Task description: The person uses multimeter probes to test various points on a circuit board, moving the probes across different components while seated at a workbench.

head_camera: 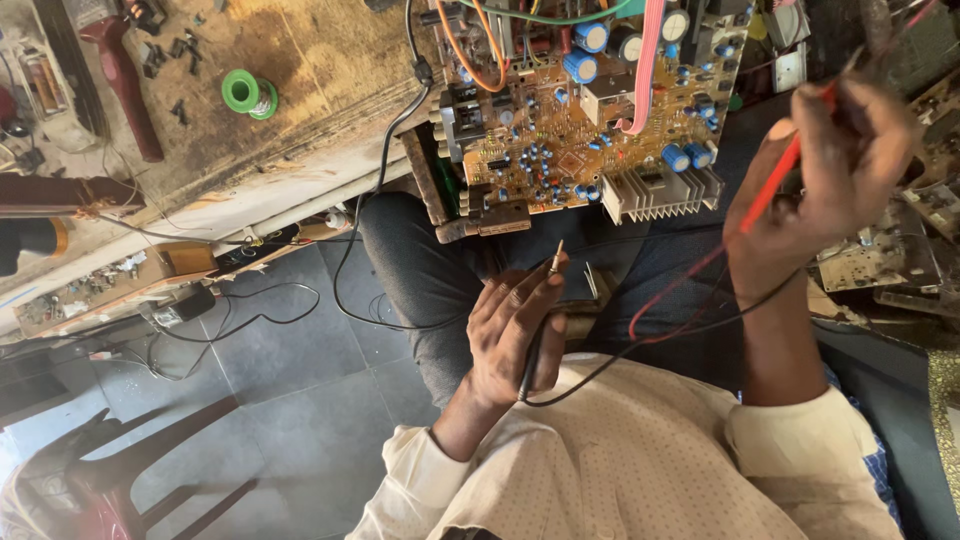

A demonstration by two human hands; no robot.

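Observation:
My left hand (510,325) grips a black test probe (540,320), its metal tip pointing up toward the near edge of a brown circuit board (560,140). The board is crowded with blue capacitors and carries a finned silver heat sink (655,190). It rests on my lap and against the workbench. My right hand (830,170) is raised at the right and holds a red test probe (775,180) between its fingers, away from the board. Red and black leads (660,325) trail from both probes across my lap.
A worn wooden workbench (300,90) at upper left holds a green solder spool (245,92), small screws and a dark red tool handle (125,80). Loose circuit boards (880,260) pile up at the right. Cables hang over the grey tiled floor (290,380). A red chair (90,480) stands at lower left.

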